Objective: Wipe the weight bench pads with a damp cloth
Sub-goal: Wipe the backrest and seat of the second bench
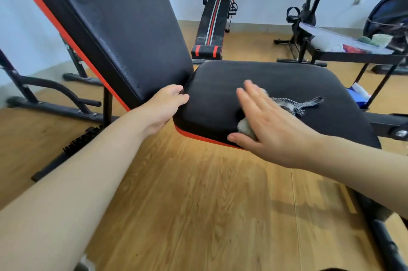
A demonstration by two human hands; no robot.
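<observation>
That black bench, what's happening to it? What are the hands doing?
A person is wiping it. The right hand lies flat on a checked cloth, pressing it onto the seat pad near the pad's near edge. The left hand holds the same pad's corner, right beside the tilted back pad, probably to steady it.

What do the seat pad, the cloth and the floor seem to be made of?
The seat pad looks like black vinyl or faux leather: matte, smooth. The cloth is woven fabric, checked black and white, with a frayed end. The floor shows wood grain and plank seams, perhaps laminate.
</observation>
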